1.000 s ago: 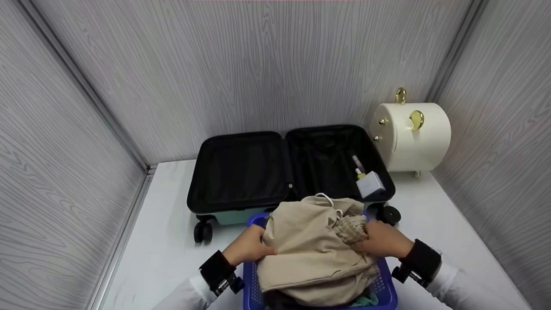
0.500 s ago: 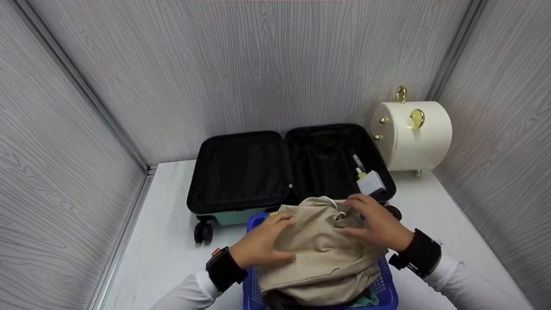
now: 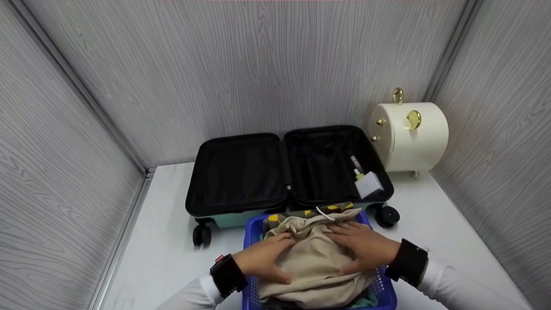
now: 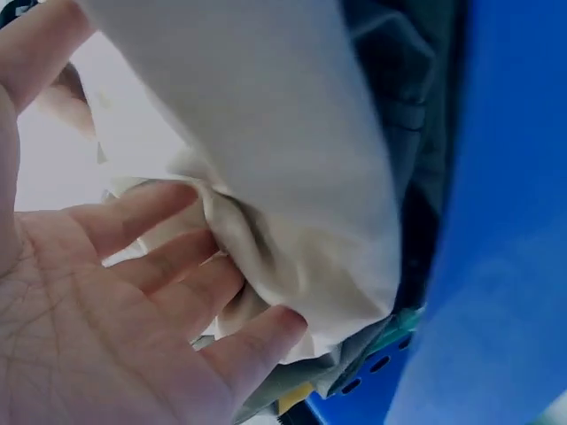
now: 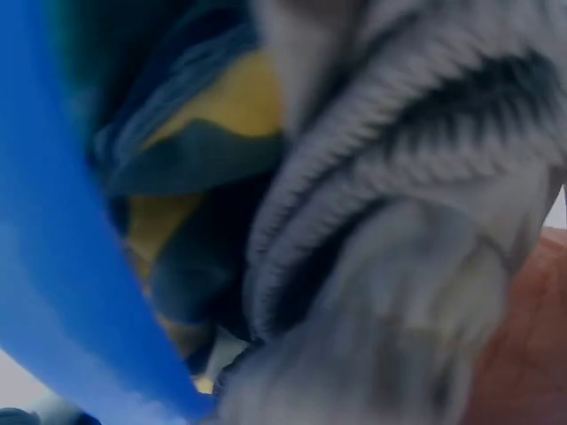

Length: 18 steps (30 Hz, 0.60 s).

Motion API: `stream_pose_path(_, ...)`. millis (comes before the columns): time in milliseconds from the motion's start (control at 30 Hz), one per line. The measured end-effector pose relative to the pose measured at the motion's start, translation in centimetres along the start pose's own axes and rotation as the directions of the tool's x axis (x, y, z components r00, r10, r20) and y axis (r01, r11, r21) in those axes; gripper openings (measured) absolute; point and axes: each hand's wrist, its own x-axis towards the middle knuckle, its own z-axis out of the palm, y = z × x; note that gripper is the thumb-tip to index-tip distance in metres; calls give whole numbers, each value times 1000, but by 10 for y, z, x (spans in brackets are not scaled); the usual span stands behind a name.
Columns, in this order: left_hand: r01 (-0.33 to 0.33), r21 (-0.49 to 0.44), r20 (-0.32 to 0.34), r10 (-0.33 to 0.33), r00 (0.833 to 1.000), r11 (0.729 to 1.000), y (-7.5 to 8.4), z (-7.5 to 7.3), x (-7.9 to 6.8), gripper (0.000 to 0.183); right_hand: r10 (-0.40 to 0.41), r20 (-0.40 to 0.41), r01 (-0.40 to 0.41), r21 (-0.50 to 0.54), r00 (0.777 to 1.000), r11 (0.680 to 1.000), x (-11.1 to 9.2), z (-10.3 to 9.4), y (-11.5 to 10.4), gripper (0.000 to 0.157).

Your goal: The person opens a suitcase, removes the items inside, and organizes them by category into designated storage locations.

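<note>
Resting against a bunched-up beige cloth [image 3: 316,259], the left grip [image 3: 263,260] and right grip [image 3: 364,249] are a person's bare hands, one on each side. The left one has its fingers loosely spread and its thumb well apart, touching the cloth but not pinching it as far as I can tell; its wrist view shows the palm and slack fingers right by a fold. The right one is spread wide too, fingers laid across the top, though its own wrist view is mostly fabric, so I'm going by the head view there.

The cloth sits heaped in a blue basket [image 3: 390,287] on the white table [image 3: 161,228], with a white cord [image 3: 325,214] near its 12 o'clock edge. Grey-and-yellow patterned fabric [image 3: 274,221] peeks out past that edge, and some green fabric [image 3: 366,300] shows at 5 o'clock.

What matters most imo: the cloth's bulk is at 3 o'clock from the left grip and 9 o'clock from the right, so neither is really nearer. Can't call a long axis, it's too crumpled. The suitcase [image 3: 241,172] lies unfolded just past the basket around 12 o'clock, with a small box [image 3: 369,184] in its right half, towards 1 o'clock
</note>
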Motion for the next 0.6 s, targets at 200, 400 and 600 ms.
stream_pose_path(200,67,69,32,-69,997,995,5,4,3,111,16,66,-11,-81,998,997,4,5,-4,108)
stream_pose_path(400,66,107,57,-72,996,992,9,3,6,108,23,94,-14,-96,995,995,8,5,-5,109)
stream_pose_path(600,12,-4,10,-12,1000,1000,2,-3,-1,89,5,10,-5,85,1000,996,5,-1,6,93)
